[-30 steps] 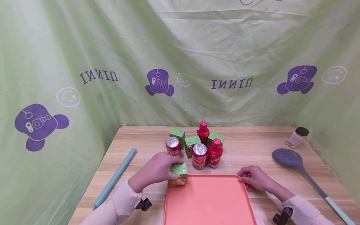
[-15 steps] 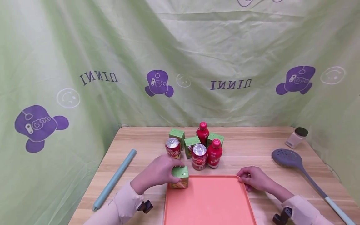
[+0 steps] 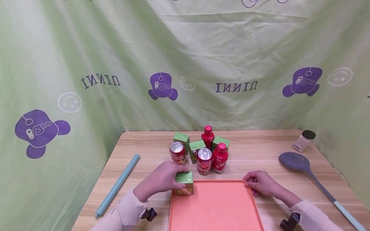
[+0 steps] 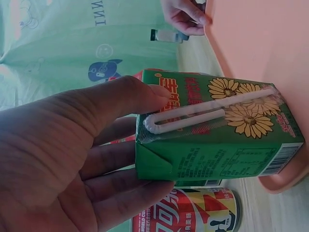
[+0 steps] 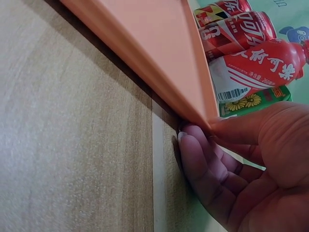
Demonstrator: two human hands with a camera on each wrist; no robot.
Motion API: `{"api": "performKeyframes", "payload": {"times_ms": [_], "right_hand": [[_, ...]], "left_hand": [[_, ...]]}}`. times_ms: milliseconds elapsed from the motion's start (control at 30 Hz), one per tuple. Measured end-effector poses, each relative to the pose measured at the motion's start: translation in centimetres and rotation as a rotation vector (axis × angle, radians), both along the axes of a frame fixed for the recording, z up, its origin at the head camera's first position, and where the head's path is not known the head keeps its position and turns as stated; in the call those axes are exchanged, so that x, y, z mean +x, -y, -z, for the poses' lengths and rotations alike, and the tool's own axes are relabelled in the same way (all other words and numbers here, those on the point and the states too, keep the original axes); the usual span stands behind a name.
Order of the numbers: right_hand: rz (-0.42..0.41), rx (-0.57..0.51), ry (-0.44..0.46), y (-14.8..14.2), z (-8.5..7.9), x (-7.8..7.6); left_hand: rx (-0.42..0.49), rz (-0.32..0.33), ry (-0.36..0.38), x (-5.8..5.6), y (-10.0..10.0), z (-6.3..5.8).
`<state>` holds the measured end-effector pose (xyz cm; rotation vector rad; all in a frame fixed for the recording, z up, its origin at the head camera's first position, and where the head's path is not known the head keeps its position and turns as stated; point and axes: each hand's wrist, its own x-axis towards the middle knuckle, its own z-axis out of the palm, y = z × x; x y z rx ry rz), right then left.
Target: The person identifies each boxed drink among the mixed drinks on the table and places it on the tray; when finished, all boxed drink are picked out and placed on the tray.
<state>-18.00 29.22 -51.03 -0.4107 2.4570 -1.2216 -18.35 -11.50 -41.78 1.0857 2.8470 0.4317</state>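
Observation:
My left hand (image 3: 162, 179) grips a green drink carton (image 3: 185, 188) over the far left corner of a coral-pink tray (image 3: 219, 208). In the left wrist view, the thumb lies on the carton's flowered front (image 4: 244, 108), above a bent white straw (image 4: 193, 116) in clear wrap; the other fingers reach behind the carton. My right hand (image 3: 261, 183) pinches the tray's far right corner, its thumb on the rim (image 5: 205, 104) in the right wrist view. Just beyond the tray stand two red cans (image 3: 204, 163) (image 3: 177, 154) and a red bottle (image 3: 220, 160).
Behind the cans are more green cartons (image 3: 197, 149) and a second red bottle (image 3: 207, 136). A blue rod-shaped roll (image 3: 118, 184) lies on the left of the wooden table (image 3: 150, 141). On the right are a slotted skimmer (image 3: 295, 162) and a dark-lidded jar (image 3: 303, 142).
The left hand has brought the carton slightly down and toward me, onto the tray's far left corner area. The right hand keeps its hold on the other corner.

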Motion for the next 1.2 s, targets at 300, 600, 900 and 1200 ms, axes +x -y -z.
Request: {"api": "performKeyframes", "payload": {"times_ms": [300, 600, 900, 1200], "right_hand": [[-0.01, 0.002, 0.007, -0.1, 0.0, -0.1], [0.0, -0.019, 0.013, -0.1, 0.0, 0.1], [-0.011, -0.057, 0.013, -0.1, -0.1, 0.2], [0.008, -0.067, 0.016, 0.0, 0.1, 0.3]], "left_hand": [[0.118, -0.001, 0.004, -1.2, 1.3, -3.0], [0.237, -0.046, -0.204, -5.4, 2.3, -8.4], [0.174, -0.085, -0.15, -8.6, 2.3, -7.1], [0.153, -0.182, -0.016, -12.6, 3.1, -3.9]]}}
